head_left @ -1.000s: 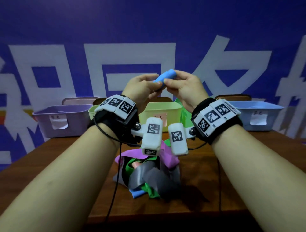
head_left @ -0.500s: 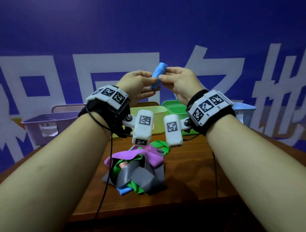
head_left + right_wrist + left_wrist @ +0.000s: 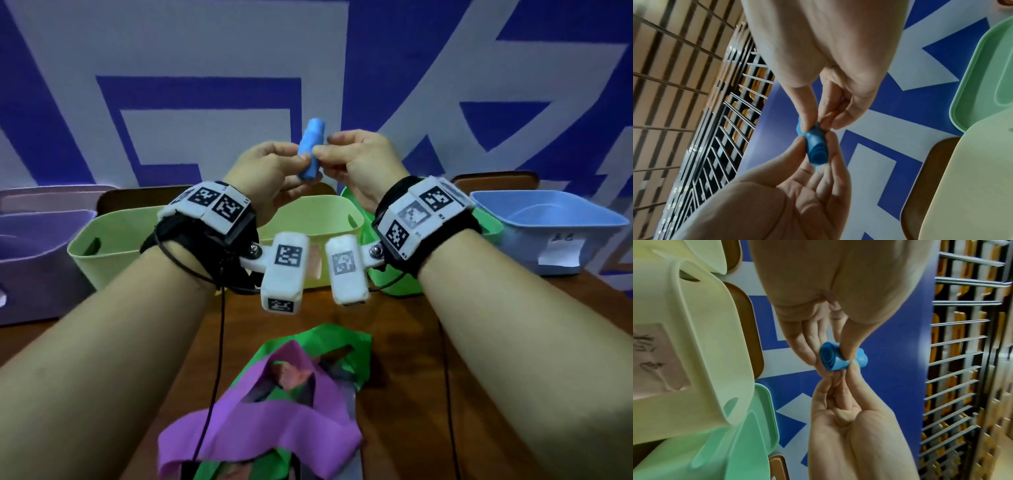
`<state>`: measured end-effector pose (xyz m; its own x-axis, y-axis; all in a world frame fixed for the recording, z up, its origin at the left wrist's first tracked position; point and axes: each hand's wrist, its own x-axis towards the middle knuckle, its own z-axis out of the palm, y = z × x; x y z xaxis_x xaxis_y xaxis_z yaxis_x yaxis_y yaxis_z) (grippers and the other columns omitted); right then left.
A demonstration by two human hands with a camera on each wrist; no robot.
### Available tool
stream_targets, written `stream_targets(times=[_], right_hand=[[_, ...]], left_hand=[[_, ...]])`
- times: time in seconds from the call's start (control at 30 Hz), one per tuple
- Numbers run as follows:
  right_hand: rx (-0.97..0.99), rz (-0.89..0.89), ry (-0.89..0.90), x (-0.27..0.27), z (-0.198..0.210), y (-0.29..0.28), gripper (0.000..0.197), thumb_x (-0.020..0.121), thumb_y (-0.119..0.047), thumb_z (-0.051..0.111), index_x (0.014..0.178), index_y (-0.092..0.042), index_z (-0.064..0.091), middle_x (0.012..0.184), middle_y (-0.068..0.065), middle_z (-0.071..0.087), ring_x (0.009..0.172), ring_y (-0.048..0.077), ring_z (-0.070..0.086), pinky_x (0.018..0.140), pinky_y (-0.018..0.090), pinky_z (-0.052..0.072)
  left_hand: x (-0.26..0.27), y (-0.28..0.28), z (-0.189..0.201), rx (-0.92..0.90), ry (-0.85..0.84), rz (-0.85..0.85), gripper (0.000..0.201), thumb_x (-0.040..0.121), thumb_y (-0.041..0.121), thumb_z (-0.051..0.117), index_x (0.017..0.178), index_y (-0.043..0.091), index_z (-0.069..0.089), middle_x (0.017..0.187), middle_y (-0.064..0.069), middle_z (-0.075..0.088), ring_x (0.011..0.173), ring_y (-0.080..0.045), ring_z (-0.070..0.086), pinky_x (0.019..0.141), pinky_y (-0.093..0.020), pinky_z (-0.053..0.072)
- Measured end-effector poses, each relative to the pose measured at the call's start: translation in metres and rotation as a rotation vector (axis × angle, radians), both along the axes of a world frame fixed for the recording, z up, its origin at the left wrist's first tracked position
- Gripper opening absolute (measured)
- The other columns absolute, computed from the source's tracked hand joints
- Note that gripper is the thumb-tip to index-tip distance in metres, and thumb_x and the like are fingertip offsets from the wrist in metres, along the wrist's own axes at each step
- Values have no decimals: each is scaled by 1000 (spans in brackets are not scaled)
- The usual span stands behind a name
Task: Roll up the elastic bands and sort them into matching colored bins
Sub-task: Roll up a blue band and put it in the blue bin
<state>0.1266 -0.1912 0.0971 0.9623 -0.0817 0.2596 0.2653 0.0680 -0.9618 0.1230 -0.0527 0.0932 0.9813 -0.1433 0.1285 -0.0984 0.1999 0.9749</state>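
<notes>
Head view: at upper centre, the left hand [image 3: 270, 171] and right hand [image 3: 356, 161] both pinch a rolled blue elastic band [image 3: 310, 150], its long axis near upright. The blue bin [image 3: 548, 219] sits at right, nearer the right hand.

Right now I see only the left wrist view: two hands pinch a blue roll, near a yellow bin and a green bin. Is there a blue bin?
Observer: Yes. The blue bin stands at the right end of the row, right of the right hand that pinches the roll.
Operator: Are there unrolled bands?
Observer: Yes. A pile of purple, green and grey bands lies on the table, below the forearms.
Operator: What stands at the left end?
Observer: A purple bin.
</notes>
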Motion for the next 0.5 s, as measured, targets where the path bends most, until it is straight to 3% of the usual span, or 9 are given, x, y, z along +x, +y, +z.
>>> stream_targets(times=[0.13,0.23,0.33,0.4,0.5], right_hand=[[-53,-32,91,35,38,9,18,82,0,70,86,-12,56,82,5,63,71,12,63,68,23,51],[-92,-66,134,54,76,15,20,79,-4,73,79,-16,57,78,-1,64,73,11,62,69,25,47],[-112,-88,172,63,115,19,19,77,-8,75,75,-19,60,80,-1,67,82,14,63,71,27,47],[-100,-90,195,65,140,20,19,77,-7,75,74,-20,61,81,0,68,84,17,64,72,28,46],[-43,-99,210,64,174,21,20,79,-3,71,74,-18,59,81,3,68,79,18,65,72,28,46]], left_hand=[[38,13,39,76,123,-48,16,95,6,55,111,5,56,86,-10,66,56,-8,64,59,-23,52],[56,19,79,132,181,-33,3,94,12,58,95,12,61,81,-1,67,71,-8,62,69,-24,49],[67,22,120,138,205,-60,7,94,11,56,99,9,61,68,2,63,58,-6,56,73,-24,47],[71,24,146,118,219,-98,12,95,8,55,106,5,60,63,1,61,50,-5,54,65,-20,49],[79,24,182,111,236,-131,7,94,6,56,100,8,59,78,-3,66,67,-8,64,70,-19,52]])
